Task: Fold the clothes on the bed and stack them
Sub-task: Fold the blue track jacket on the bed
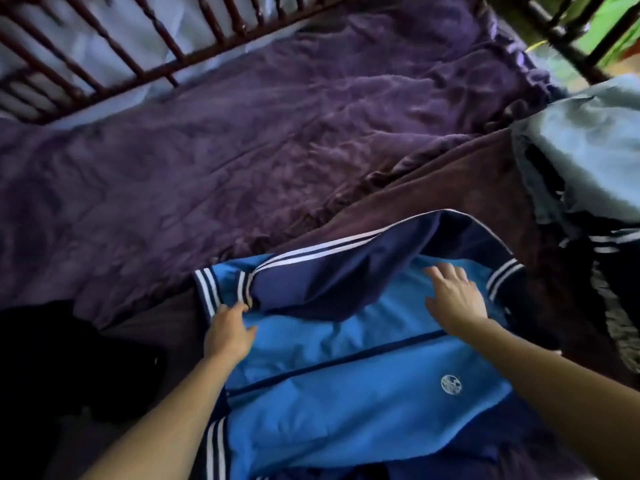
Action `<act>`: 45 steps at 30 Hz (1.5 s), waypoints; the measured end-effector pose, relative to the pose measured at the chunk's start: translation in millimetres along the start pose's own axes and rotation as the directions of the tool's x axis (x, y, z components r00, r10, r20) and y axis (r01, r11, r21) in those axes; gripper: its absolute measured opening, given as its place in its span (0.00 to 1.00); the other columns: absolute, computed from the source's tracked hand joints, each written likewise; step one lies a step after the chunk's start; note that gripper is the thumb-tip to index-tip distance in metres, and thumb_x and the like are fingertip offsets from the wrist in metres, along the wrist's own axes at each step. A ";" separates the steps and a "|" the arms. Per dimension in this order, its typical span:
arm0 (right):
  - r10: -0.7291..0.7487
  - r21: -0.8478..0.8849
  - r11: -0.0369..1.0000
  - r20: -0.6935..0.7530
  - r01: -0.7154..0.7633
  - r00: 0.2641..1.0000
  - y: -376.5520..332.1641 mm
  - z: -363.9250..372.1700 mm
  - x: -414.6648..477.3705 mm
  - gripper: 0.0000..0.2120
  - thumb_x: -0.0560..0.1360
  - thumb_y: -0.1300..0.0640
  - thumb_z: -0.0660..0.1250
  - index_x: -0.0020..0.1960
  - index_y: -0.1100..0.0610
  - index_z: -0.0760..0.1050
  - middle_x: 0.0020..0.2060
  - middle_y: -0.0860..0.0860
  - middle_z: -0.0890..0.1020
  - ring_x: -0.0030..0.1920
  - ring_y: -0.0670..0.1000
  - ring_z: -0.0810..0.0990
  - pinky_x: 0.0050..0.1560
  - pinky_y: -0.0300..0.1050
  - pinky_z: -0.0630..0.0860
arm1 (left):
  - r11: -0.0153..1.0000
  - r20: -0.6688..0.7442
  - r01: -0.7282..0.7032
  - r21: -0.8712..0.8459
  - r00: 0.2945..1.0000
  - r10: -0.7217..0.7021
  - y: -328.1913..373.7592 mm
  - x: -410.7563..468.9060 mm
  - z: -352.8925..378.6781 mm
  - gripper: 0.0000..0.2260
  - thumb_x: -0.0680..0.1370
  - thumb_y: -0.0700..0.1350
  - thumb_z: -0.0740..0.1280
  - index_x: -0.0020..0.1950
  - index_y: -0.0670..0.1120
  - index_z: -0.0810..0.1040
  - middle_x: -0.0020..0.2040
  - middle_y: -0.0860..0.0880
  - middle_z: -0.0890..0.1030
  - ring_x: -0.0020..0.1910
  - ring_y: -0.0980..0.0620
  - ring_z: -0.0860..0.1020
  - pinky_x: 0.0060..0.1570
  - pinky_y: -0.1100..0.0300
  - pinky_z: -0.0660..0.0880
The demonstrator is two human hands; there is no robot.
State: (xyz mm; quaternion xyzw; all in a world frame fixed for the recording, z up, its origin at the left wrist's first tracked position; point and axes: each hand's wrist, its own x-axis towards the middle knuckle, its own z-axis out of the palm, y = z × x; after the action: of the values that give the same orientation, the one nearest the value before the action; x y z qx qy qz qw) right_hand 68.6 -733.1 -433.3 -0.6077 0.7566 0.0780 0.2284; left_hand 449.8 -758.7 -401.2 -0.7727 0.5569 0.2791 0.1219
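A blue track jacket [346, 386] with a dark zip and a round white logo lies flat on the bed in front of me. Its navy sleeve [346, 271] with white stripes is folded across the upper part of the jacket. My left hand [227, 332] pinches the striped cuff end of that sleeve at the jacket's left side. My right hand [453, 296] lies with spread fingers flat on the blue fabric near the right shoulder.
A purple bedspread [242, 150] covers the bed beyond the jacket, with a maroon blanket [467, 202] on the right. A pile of light blue and dark clothes [588, 161] sits at the right edge. A black garment [62, 358] lies at left. A wooden spindle headboard [104, 53] runs along the far side.
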 end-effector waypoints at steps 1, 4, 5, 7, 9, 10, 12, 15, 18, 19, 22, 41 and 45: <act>-0.085 -0.004 0.996 -0.022 0.085 0.996 -17.7 2.2 15.3 0.28 0.71 0.58 0.67 0.70 0.53 0.66 0.69 0.53 0.67 0.68 0.57 0.64 0.59 0.55 0.72 | 0.999 -0.013 0.035 0.013 0.999 -0.035 -11.9 6.1 2.3 0.22 0.74 0.46 0.71 0.66 0.46 0.72 0.62 0.40 0.71 0.60 0.39 0.73 0.57 0.48 0.72; -0.210 -0.057 0.977 -0.044 0.207 0.977 -58.7 12.7 63.3 0.38 0.69 0.58 0.71 0.75 0.51 0.59 0.76 0.55 0.55 0.75 0.56 0.54 0.62 0.55 0.70 | 0.987 -0.056 0.112 -0.116 0.991 -0.119 -32.6 36.6 14.2 0.36 0.71 0.51 0.75 0.75 0.49 0.62 0.68 0.40 0.67 0.65 0.38 0.70 0.60 0.46 0.71; -0.201 -0.103 0.975 -0.023 0.197 0.979 -66.0 17.7 78.1 0.42 0.69 0.56 0.71 0.77 0.49 0.54 0.77 0.55 0.52 0.76 0.56 0.52 0.63 0.55 0.69 | 0.976 -0.056 0.128 -0.177 0.989 -0.140 -35.2 48.7 20.3 0.40 0.69 0.52 0.76 0.76 0.50 0.58 0.70 0.41 0.67 0.66 0.39 0.70 0.61 0.46 0.71; -0.147 -0.193 0.970 0.028 0.150 0.989 -72.0 28.1 100.0 0.42 0.70 0.54 0.71 0.77 0.48 0.52 0.76 0.55 0.57 0.74 0.58 0.56 0.60 0.55 0.71 | 0.967 -0.058 0.104 -0.233 0.991 -0.120 -34.4 70.4 34.2 0.36 0.69 0.53 0.76 0.72 0.51 0.64 0.67 0.43 0.72 0.64 0.40 0.72 0.57 0.48 0.73; -0.097 -0.260 0.959 0.073 0.113 0.993 -67.3 34.1 111.6 0.29 0.72 0.55 0.68 0.71 0.49 0.65 0.66 0.55 0.72 0.66 0.59 0.70 0.56 0.53 0.74 | 0.981 -0.133 0.050 -0.187 0.988 -0.076 -26.7 82.3 45.2 0.12 0.72 0.51 0.72 0.50 0.49 0.75 0.54 0.42 0.80 0.54 0.39 0.77 0.44 0.52 0.73; -0.075 -0.249 0.964 0.067 0.090 0.995 -64.5 32.1 115.0 0.21 0.73 0.55 0.66 0.66 0.50 0.72 0.61 0.55 0.77 0.62 0.60 0.74 0.54 0.52 0.74 | 0.986 -0.191 0.031 -0.166 0.980 -0.063 -21.0 86.1 46.9 0.08 0.73 0.49 0.70 0.41 0.48 0.72 0.48 0.42 0.81 0.50 0.38 0.78 0.39 0.54 0.69; -0.051 -0.162 0.985 -0.006 0.050 0.999 -59.9 20.0 122.7 0.13 0.74 0.55 0.64 0.58 0.51 0.78 0.56 0.58 0.80 0.56 0.62 0.78 0.51 0.51 0.74 | 0.981 -0.296 -0.013 -0.194 0.954 -0.046 -6.6 93.4 34.9 0.10 0.76 0.46 0.66 0.37 0.48 0.69 0.44 0.40 0.81 0.45 0.37 0.77 0.36 0.55 0.65; -0.070 -0.061 0.996 -0.187 0.060 0.980 -68.2 -23.2 143.2 0.12 0.74 0.56 0.64 0.57 0.55 0.79 0.53 0.63 0.80 0.52 0.66 0.79 0.50 0.54 0.74 | 0.948 -0.434 -0.097 -0.302 0.900 -0.046 11.0 118.0 -11.6 0.09 0.76 0.45 0.66 0.38 0.44 0.70 0.42 0.38 0.79 0.44 0.35 0.77 0.36 0.53 0.66; -0.018 0.042 0.999 -0.310 0.032 0.951 -82.1 -67.3 172.3 0.15 0.74 0.57 0.62 0.60 0.53 0.78 0.52 0.65 0.80 0.51 0.69 0.78 0.51 0.56 0.74 | 0.904 -0.491 -0.183 -0.387 0.870 -0.034 18.9 152.3 -61.3 0.07 0.76 0.45 0.66 0.41 0.43 0.73 0.41 0.39 0.80 0.45 0.38 0.78 0.41 0.51 0.71; 0.037 0.091 0.996 -0.340 -0.006 0.940 -83.8 -77.9 183.0 0.16 0.75 0.57 0.61 0.60 0.54 0.78 0.53 0.65 0.80 0.52 0.69 0.78 0.53 0.57 0.74 | 0.886 -0.484 -0.191 -0.422 0.874 -0.043 18.3 162.0 -71.2 0.06 0.76 0.46 0.67 0.47 0.43 0.76 0.44 0.41 0.81 0.48 0.40 0.79 0.46 0.51 0.74; 0.230 0.246 0.959 -0.380 -0.142 0.896 -82.6 -88.4 201.5 0.15 0.77 0.57 0.57 0.61 0.57 0.74 0.58 0.65 0.76 0.57 0.68 0.75 0.57 0.58 0.72 | 0.897 -0.424 -0.068 -0.437 0.895 -0.138 -0.8 173.3 -68.0 0.17 0.75 0.51 0.69 0.61 0.44 0.74 0.54 0.42 0.80 0.56 0.41 0.77 0.55 0.50 0.73; -0.046 0.005 0.999 -0.109 0.047 0.993 -75.0 18.9 190.9 0.17 0.73 0.59 0.67 0.61 0.58 0.77 0.54 0.67 0.78 0.54 0.68 0.77 0.54 0.57 0.74 | 0.851 -0.400 0.134 -0.507 0.838 -0.370 -88.4 207.6 -15.2 0.20 0.71 0.45 0.72 0.62 0.45 0.74 0.60 0.43 0.78 0.60 0.43 0.76 0.61 0.56 0.70; -0.181 0.003 0.983 -0.108 0.182 0.978 -83.0 45.4 123.1 0.27 0.70 0.59 0.70 0.68 0.56 0.70 0.63 0.62 0.71 0.61 0.65 0.71 0.56 0.59 0.73 | 0.886 -0.375 0.106 -0.452 0.878 -0.296 -102.2 130.8 33.4 0.24 0.72 0.49 0.72 0.65 0.42 0.71 0.60 0.37 0.75 0.59 0.37 0.73 0.59 0.47 0.70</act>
State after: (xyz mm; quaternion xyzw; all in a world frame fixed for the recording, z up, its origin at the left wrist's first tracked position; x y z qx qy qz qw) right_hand 139.9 -844.7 -514.4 -0.6760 0.7096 0.0193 0.1977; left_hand 564.2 -809.9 -515.1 -0.8777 0.4117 0.1980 -0.1446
